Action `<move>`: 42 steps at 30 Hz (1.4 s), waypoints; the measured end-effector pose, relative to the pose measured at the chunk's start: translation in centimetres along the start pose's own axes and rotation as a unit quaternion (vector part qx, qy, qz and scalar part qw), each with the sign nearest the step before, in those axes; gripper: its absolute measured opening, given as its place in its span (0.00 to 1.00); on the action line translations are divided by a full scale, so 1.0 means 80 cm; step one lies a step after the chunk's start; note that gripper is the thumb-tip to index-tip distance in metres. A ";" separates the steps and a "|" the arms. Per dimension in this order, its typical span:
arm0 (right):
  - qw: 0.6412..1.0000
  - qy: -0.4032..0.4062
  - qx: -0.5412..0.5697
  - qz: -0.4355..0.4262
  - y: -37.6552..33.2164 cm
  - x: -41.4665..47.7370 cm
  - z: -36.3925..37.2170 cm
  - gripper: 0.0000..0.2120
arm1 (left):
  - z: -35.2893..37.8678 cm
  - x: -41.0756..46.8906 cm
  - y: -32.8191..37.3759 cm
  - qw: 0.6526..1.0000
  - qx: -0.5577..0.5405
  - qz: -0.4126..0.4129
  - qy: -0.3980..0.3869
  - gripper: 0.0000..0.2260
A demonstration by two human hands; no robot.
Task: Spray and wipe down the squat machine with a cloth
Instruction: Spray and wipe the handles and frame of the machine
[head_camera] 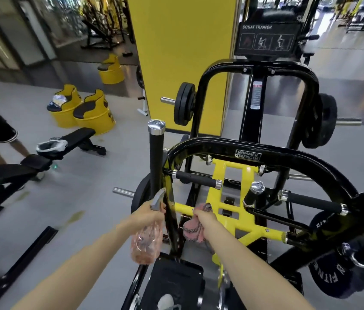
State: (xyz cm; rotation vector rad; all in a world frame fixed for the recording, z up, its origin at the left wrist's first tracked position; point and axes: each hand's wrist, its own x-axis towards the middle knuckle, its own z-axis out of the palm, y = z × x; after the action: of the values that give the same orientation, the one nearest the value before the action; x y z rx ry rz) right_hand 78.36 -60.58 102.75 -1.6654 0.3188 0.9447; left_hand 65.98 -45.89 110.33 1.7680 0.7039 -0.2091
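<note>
Standing right in front of the person and filling the middle and right of the view, the squat machine (254, 151) is a glossy black tubular frame around a bright yellow inner frame (232, 175). It has a "HAMMER STRENGTH" badge on its curved top bar, foam-covered handles with chrome caps, and black weight plates (184, 107) on chrome pegs. A dark "SQUAT TRAINER" placard (265, 38) sits at its top. The left hand (148, 211) has its fingers curled round the neck of a clear, pinkish spray bottle (147, 240), whose grey trigger head lies against the black upright post (156, 157). The right hand (203, 218), just right of that post, is closed in a fist round a bunched pink cloth (193, 231) with dark edging, held in front of the yellow crossbar; whether the cloth touches the frame cannot be told. A black footplate (176, 278) lies below both forearms.
</note>
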 end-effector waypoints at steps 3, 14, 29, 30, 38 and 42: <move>0.999 -0.002 0.032 0.011 -0.003 -0.007 0.022 0.18 | -0.035 -0.021 -0.008 0.997 0.008 -0.020 0.075 0.16; 0.993 -0.018 0.074 -0.086 -0.038 -0.008 0.074 0.14 | -0.129 0.049 0.116 0.948 -0.073 0.159 0.266 0.15; 0.983 0.019 0.180 -0.021 -0.055 0.011 0.087 0.05 | -0.116 0.168 0.172 0.960 -0.021 0.229 0.161 0.19; 0.983 0.027 0.180 -0.018 -0.053 0.014 0.089 0.06 | -0.118 0.172 0.170 0.958 -0.014 0.240 0.157 0.21; 0.985 0.063 0.163 -0.004 -0.031 0.073 0.095 0.40 | -0.132 0.184 0.163 0.957 0.054 0.256 0.126 0.17; 0.988 0.063 0.142 0.003 -0.033 0.072 0.093 0.39 | -0.140 0.181 0.161 0.959 0.071 0.253 0.105 0.20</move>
State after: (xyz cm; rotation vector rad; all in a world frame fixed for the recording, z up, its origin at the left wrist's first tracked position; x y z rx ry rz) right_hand 80.65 -51.46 100.10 -1.4633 0.5198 0.7602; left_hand 82.45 -32.48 117.45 2.0654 0.3674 0.2881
